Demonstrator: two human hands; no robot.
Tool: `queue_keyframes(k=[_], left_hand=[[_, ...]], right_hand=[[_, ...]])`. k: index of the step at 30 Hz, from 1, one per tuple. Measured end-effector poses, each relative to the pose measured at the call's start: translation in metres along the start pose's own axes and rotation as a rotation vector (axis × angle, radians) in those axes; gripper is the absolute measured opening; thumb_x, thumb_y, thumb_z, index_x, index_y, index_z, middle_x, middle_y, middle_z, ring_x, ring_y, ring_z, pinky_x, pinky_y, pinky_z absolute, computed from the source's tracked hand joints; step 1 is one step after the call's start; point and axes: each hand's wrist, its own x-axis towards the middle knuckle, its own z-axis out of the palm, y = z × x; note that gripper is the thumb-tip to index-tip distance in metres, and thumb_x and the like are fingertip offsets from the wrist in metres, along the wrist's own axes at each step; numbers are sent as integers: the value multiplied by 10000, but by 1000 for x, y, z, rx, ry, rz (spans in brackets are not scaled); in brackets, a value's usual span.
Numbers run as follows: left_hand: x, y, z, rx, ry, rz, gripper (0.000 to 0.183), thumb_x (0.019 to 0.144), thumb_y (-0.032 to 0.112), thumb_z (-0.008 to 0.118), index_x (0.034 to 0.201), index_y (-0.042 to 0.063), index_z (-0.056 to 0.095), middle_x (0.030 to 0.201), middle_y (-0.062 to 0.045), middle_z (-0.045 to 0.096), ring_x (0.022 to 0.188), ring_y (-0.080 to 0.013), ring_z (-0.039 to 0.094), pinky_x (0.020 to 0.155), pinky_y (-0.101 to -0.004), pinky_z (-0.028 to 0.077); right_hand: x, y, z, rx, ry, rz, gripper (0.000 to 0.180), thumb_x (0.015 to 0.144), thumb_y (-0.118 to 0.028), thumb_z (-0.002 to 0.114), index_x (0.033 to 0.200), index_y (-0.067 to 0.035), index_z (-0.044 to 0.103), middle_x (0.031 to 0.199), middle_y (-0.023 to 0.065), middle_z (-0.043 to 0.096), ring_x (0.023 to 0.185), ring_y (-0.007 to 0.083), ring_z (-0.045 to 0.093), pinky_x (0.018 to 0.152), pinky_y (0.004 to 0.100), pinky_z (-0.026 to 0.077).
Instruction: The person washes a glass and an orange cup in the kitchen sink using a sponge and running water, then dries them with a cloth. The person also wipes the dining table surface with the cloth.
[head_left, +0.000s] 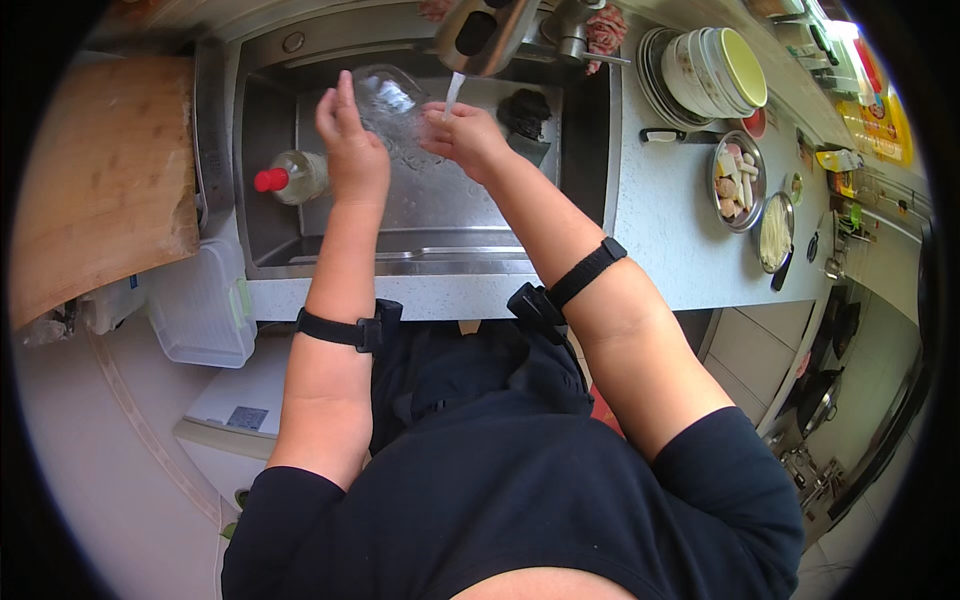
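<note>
A clear, rounded vessel (390, 101), perhaps a glass bowl, is tilted over the stainless steel sink (442, 217). My left hand (352, 150) supports its left side, fingers extended along the wall. At its right edge, the fingers of my right hand (465, 135) grip it, the tips partly blurred by splashing. A stream of water (454, 94) runs from the metal faucet (487, 37) just over my right fingers. Left of my left hand, a clear bottle with a red cap (292, 178) stands or leans in the sink.
A dark scrubber (525, 111) and a green scouring pad (529, 148) lie at the sink's right. Stacked bowls (697, 71), a knife (664, 136), a metal bowl of cut food (739, 184) and a dish of pale shreds (775, 232) occupy the right counter. A wooden board (112, 165) is leftward.
</note>
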Motion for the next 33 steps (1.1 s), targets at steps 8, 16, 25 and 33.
queue_keyframes(k=[8, 16, 25, 33], left_hand=[[19, -17, -24, 11, 283, 345, 762, 710, -202, 411, 1402, 105, 324, 1404, -215, 236, 1251, -372, 406, 991, -374, 453], [18, -6, -12, -682, -27, -654, 742, 789, -153, 362, 1435, 175, 200, 1390, -179, 257, 1201, -379, 459, 892, -487, 527], [4, -10, -4, -1000, -437, -1132, 705, 765, -117, 378, 1415, 81, 189, 1286, -271, 385, 1021, -421, 585, 796, -474, 578], [18, 17, 5, -844, -841, -1041, 451, 783, 22, 442, 1233, 0, 457, 1067, -218, 619, 757, -317, 675, 615, -337, 584]], right_hand=[[-2, -8, 26, 579, 202, 179, 293, 959, -104, 437, 1219, 28, 458, 1227, 177, 483, 1082, 253, 549, 919, 386, 479], [23, -30, 39, 590, 184, 24, 539, 706, 141, 386, 1223, 39, 500, 1179, 175, 579, 1029, 242, 603, 895, 345, 481], [-21, -20, -14, -532, -220, -231, 892, 763, -400, 734, 1420, -12, 272, 1356, 164, 435, 1240, 256, 429, 1011, 372, 348], [-55, -39, -37, -365, -231, -100, 972, 735, -253, 753, 1467, -112, 129, 1458, 189, 238, 1224, 305, 442, 907, 515, 451]])
